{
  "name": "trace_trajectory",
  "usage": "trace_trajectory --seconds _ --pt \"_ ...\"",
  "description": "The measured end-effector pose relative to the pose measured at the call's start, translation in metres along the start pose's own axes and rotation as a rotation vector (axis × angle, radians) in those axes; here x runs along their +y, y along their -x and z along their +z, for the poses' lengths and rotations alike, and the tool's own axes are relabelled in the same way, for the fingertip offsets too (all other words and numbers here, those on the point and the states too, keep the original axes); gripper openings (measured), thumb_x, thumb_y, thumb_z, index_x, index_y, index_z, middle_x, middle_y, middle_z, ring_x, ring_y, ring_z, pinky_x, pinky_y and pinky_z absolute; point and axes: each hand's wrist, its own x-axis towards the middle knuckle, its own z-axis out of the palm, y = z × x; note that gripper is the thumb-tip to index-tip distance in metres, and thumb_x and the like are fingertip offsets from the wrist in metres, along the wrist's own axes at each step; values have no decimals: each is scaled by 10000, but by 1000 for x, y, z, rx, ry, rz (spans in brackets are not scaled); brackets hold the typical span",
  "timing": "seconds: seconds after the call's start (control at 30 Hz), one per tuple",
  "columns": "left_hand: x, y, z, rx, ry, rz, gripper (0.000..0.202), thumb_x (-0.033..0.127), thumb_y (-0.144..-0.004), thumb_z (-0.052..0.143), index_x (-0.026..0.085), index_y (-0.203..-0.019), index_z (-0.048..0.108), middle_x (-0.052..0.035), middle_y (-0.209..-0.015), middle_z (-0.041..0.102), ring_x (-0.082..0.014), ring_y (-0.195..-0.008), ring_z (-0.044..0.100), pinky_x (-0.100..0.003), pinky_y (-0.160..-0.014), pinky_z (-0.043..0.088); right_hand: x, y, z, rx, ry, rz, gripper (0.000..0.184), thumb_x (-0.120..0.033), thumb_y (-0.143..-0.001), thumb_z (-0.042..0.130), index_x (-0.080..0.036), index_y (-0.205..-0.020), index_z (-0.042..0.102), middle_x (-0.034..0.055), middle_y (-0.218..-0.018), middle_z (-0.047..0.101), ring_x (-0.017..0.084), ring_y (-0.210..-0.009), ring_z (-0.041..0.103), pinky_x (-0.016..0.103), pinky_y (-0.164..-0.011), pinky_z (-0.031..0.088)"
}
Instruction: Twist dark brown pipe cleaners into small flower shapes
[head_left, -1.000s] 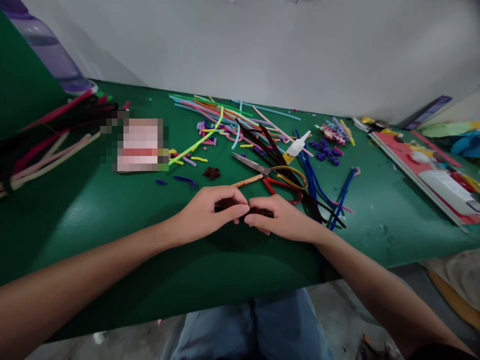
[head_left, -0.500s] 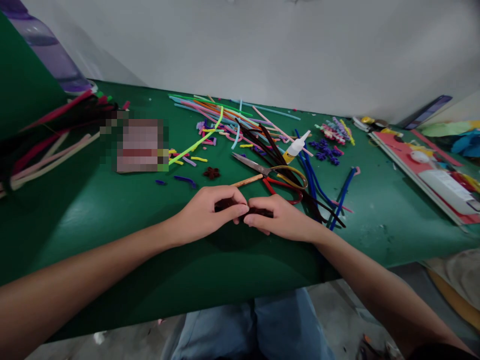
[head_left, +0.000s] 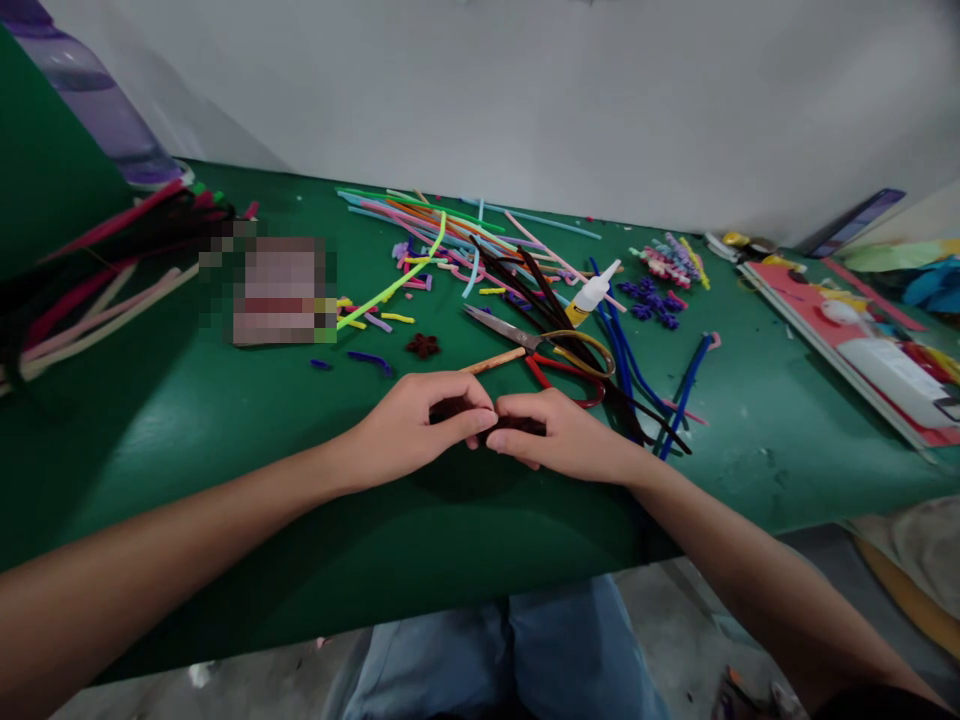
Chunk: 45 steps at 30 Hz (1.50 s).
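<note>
My left hand (head_left: 439, 425) and my right hand (head_left: 544, 432) meet fingertip to fingertip above the table's front part. Both are closed on a dark brown pipe cleaner (head_left: 523, 425), mostly hidden by the fingers. Just beyond them lie scissors (head_left: 536, 342) with red and yellow handles and a thin wooden stick (head_left: 491, 362). A small brown pipe-cleaner flower (head_left: 424, 346) rests beyond my left hand. Short purple pieces (head_left: 370, 360) lie to its left. Long dark brown pipe cleaners (head_left: 536, 275) and blue ones (head_left: 622, 350) stretch out behind and right of the scissors.
A small glue bottle (head_left: 591, 295) stands tilted among the pipe cleaners. Purple flowers (head_left: 652, 302) and pastel coils (head_left: 671, 262) lie to the right. Farther right are a red book (head_left: 810, 320) and a phone (head_left: 856, 225). A pipe-cleaner bundle (head_left: 90, 275) and a bottle (head_left: 105, 100) stand left.
</note>
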Motion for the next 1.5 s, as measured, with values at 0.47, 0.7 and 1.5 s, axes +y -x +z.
trace_trajectory --seconds 0.47,0.7,1.5 --pt "2 0 0 16 -15 3 157 274 -831 572 141 -748 590 16 -661 590 -101 -617 561 -188 -590 436 0 0 0 4 0 5 221 -348 -883 534 -143 -828 598 -70 -521 449 72 -497 422 200 -533 330" --pt "2 -1 0 15 -48 8 176 296 -837 561 147 -750 592 11 -665 597 -110 -620 567 -196 -586 439 -1 0 -1 4 3 13 221 -348 -886 528 -145 -833 599 -65 -530 456 77 -508 429 202 -536 330" --pt "3 0 0 -28 -321 123 127 262 -848 539 173 -782 602 8 -740 621 -125 -685 565 -222 -644 422 4 0 1 -10 162 -35 287 -394 -875 520 -151 -724 539 -40 -609 444 89 -581 402 200 -525 293"
